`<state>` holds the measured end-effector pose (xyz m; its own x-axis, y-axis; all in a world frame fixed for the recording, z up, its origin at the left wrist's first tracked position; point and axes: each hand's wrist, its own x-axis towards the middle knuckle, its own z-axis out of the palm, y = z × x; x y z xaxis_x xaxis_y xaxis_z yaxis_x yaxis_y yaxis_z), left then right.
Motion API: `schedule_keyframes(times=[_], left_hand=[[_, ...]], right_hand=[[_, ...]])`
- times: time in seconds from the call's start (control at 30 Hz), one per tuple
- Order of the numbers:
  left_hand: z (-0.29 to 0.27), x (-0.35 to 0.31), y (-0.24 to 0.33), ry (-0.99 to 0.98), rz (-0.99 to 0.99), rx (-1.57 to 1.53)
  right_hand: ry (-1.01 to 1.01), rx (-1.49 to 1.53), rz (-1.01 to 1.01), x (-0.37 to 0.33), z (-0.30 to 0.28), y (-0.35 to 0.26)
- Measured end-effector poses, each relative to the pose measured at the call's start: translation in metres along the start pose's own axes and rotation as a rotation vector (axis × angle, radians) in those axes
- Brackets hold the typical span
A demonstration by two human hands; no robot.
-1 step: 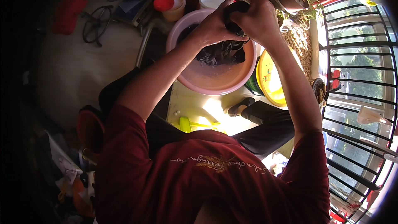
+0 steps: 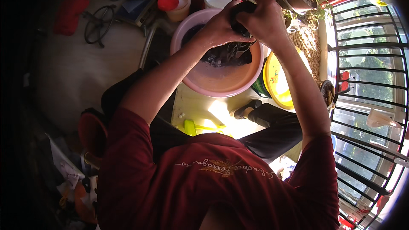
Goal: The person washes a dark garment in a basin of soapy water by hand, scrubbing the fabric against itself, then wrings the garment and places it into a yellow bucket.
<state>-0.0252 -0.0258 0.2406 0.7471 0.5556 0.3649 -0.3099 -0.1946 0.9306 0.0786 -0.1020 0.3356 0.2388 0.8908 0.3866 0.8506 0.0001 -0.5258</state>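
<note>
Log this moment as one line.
left hand: grips dark wet cloth | right hand: grips same cloth | below: pink basin | beside: yellow basin

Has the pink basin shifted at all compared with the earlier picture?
No. The pink basin sits in the same spot beside the yellow bowl, with both hands, left hand and right hand, gripping the dark wet cloth above it as before.

A pink basin (image 2: 204, 87) holds black cloth (image 2: 226, 55), beside a yellow bowl (image 2: 277, 85).
</note>
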Motion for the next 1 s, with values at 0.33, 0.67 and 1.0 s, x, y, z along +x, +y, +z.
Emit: schedule_keyframes(times=[0.33,0.67,1.0], left_hand=[[-0.025,-0.064,-0.127,-0.171,-0.287,0.814],[-0.004,-0.103,-0.188,-0.351,-0.395,1.091],[-0.015,-0.086,-0.244,-0.437,-0.467,1.065]], right_hand=[[-0.142,0.075,0.279,-0.082,0.126,0.074],[-0.171,-0.251,0.376,-0.155,0.235,0.134],[-0.288,0.058,0.423,-0.168,0.259,0.198]])
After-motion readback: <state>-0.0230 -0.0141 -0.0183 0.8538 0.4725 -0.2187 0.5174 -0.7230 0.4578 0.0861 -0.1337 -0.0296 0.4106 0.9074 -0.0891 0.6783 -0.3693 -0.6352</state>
